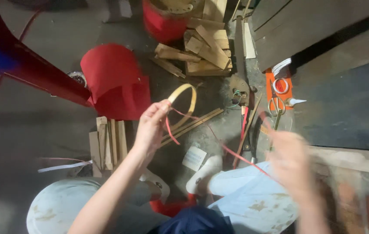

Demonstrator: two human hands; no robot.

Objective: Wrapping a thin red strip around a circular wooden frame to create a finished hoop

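Two hands are working mid-frame: left hand (pixel 152 125) is pinching a bamboo hoop (pixel 184 104) w/ a red ribbon (pixel 219 143) at its rim. Right hand (pixel 290 162), lower right, is blurring, ribbon running to it; can't tell its finger state. Scissors (pixel 275 106) are lying upper right.

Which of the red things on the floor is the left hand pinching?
The thin red strip, pinched with the bamboo hoop in the left hand, unlike the broad red paper sheet or the red cylinder.
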